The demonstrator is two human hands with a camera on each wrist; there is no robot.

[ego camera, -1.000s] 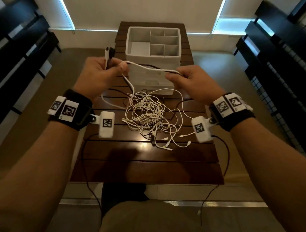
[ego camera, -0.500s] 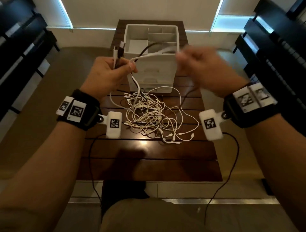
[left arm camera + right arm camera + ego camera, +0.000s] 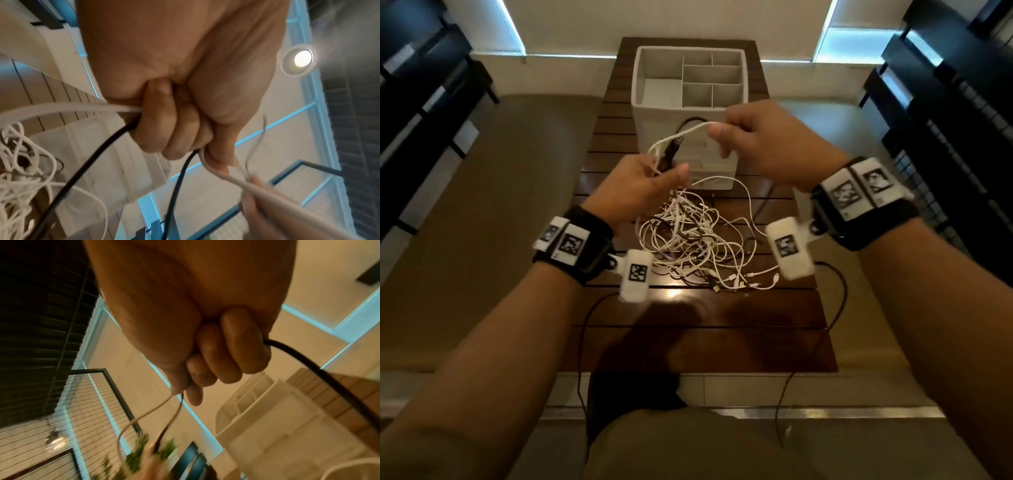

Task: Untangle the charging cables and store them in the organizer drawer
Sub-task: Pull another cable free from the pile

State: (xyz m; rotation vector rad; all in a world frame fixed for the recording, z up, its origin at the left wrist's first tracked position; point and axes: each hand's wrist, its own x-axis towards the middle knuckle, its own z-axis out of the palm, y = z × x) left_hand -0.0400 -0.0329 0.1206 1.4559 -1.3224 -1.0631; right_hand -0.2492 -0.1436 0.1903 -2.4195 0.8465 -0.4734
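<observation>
A tangle of white and dark charging cables (image 3: 698, 245) lies on the wooden slatted table (image 3: 709, 335), in front of a white organizer (image 3: 688, 92) with open compartments on top and drawers below. My left hand (image 3: 650, 181) grips a white cable (image 3: 61, 108) and a black cable (image 3: 98, 147) above the pile. My right hand (image 3: 753, 144) pinches the same white cable (image 3: 688, 132) and a black cable (image 3: 304, 363) a little higher, in front of the organizer. A short loop of cable spans the two hands.
Dark slatted benches (image 3: 955, 102) stand on both sides of the narrow table. Thin black sensor wires (image 3: 835, 308) hang from my wrist cameras over the table's near edge. My knee (image 3: 688, 445) is below the table's front edge.
My left hand has dropped toward the pile and moved right. My right hand has come down and left, so the hands are closer and the held cable now loops between them.
</observation>
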